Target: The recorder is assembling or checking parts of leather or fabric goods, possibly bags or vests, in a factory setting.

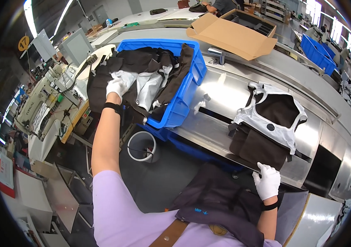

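My left hand (118, 87), in a white glove, reaches into a blue plastic bin (196, 76). Its fingers are closed on a dark brown and white garment piece (147, 88) at the top of the heap; white glove and white cloth partly blend. My right hand (267, 181), also gloved, is at the front edge of the metal work table (212, 133). Its thumb and forefinger are apart, near the lower corner of a dark brown garment piece (260, 146). White backing with a round black spot and a large opening lies across that piece's upper part.
An open cardboard box (233, 35) stands behind the table, near a metal fixture (216, 53). A white bucket (141, 146) is on the floor below the bin. Sewing machines (39, 107) line the left side. Another blue bin (317, 53) stands far right.
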